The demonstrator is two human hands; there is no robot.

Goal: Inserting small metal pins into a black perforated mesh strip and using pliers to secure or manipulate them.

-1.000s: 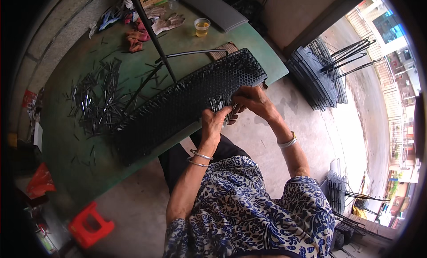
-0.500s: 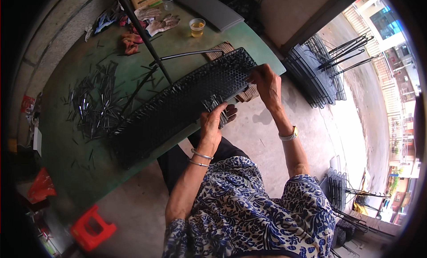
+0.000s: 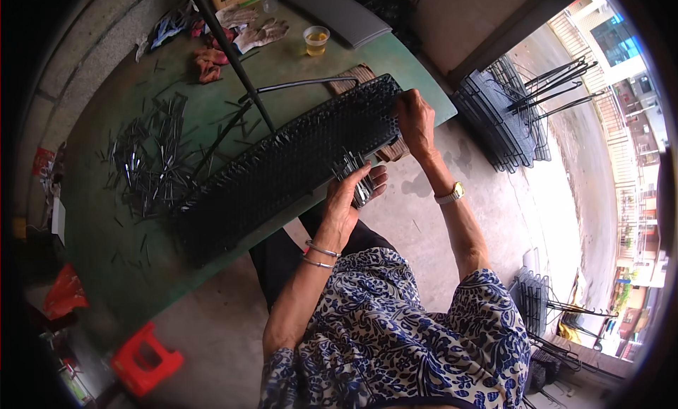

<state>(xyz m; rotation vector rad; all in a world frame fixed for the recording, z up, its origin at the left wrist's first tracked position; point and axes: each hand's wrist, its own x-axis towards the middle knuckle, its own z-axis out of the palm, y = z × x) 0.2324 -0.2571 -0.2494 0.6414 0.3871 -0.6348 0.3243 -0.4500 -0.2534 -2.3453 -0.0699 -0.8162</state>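
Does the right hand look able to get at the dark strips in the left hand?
Probably yes: the dark strips jut from the left hand with their upper ends uncovered, and nothing seems to stand between them and the right hand.

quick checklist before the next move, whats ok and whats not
1. Left hand holding the bundle of dark rods: ok
2. Right hand at the right end of the black perforated panel: ok
3. Rod in the right hand: cannot tell, too dark
4. Loose rods gathered neatly: not ok, scattered on the green table
5. Cup upright, apart from the panel: ok
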